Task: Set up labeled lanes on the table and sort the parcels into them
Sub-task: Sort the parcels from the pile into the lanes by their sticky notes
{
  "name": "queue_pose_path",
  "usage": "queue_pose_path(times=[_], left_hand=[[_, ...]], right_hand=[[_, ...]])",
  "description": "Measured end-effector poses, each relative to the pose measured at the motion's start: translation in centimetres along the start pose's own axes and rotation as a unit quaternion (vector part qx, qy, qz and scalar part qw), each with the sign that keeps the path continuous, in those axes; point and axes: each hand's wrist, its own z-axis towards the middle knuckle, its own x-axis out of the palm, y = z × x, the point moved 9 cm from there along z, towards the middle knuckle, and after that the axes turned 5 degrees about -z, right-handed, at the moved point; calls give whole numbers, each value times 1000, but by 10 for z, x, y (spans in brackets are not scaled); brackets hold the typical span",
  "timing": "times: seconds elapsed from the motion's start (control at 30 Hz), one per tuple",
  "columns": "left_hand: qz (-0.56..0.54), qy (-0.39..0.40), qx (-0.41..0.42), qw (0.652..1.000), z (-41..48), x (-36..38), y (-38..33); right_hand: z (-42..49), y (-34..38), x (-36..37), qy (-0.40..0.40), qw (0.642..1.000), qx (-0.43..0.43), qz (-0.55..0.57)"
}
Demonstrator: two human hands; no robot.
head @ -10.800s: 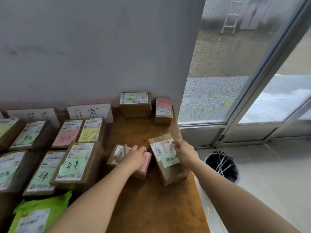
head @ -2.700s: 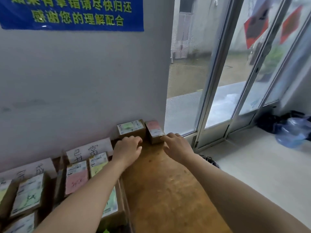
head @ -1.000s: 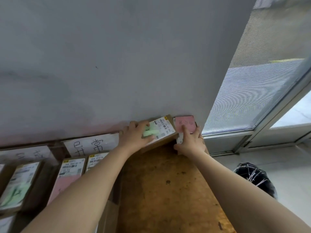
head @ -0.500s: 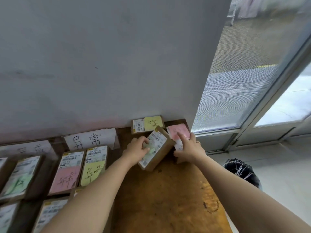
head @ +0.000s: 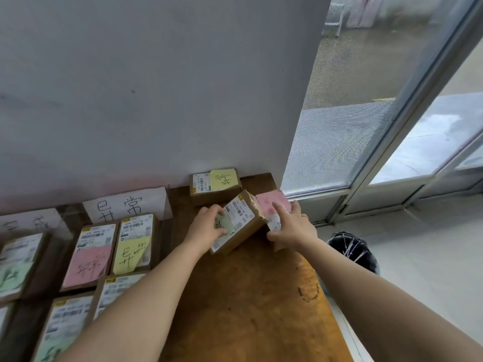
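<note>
Brown cardboard crowds the far end of the wooden desk (head: 248, 296), right where it meets the grey wall (head: 156, 87); the person's left grip (head: 206, 228) is wrapped, fingers and thumb, round the left end of a green-noted parcel (head: 240, 220), and that box sits skewed, its long side running from near left to far right; whether its lower edge rests on the desk I cannot tell; the right grip (head: 290, 227) clasps a pink-noted parcel (head: 271, 203) just beside it, forefinger stretched across the note, thumb hooked at the near side, a ring (head: 305, 217) on one finger; the two boxes look to be touching at the green-noted one's scuffed far corner; behind them a yellow-noted parcel (head: 215, 185) lies flat against the wall, near the held pair but apart from both grips; to the left a white lane sign (head: 125, 205) with black handwritten characters leans on the wall, and a second sign (head: 28, 223) stands further left, partly cut off; below the signs more parcels lie in rows, among them a pink-slip box (head: 88, 257), a yellow-slip box (head: 134, 244) just beside it and a green-slip box (head: 15, 262) at the left edge; off the desk's right side a black bin (head: 352, 252) stands on the pale floor (head: 431, 270) by the glass door (head: 366, 113).
</note>
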Motion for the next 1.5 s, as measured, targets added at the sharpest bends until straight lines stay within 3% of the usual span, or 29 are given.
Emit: queue_pose_path(times=[0.33, 0.5, 0.7, 0.87, 1.2, 1.33, 1.5], left_hand=[[144, 64, 16, 987, -4, 25, 1], [83, 75, 14, 994, -15, 33, -2], [90, 37, 4, 995, -34, 30, 2], [59, 62, -25, 996, -55, 37, 14], [227, 33, -132, 964, -93, 26, 24], [263, 52, -140, 953, -107, 32, 28], [291, 54, -125, 947, -113, 42, 23]], right_hand=[[-15, -18, 2, -6, 1000, 13, 7], [-23, -16, 10, -9, 998, 12, 55], [-39, -4, 9, -36, 991, 4, 132], [-59, -3, 15, -47, 990, -7, 132], [-94, -16, 53, 20, 992, 8, 122], [-103, -25, 55, 17, 984, 34, 171], [-105, -21, 57, 11, 988, 47, 147]])
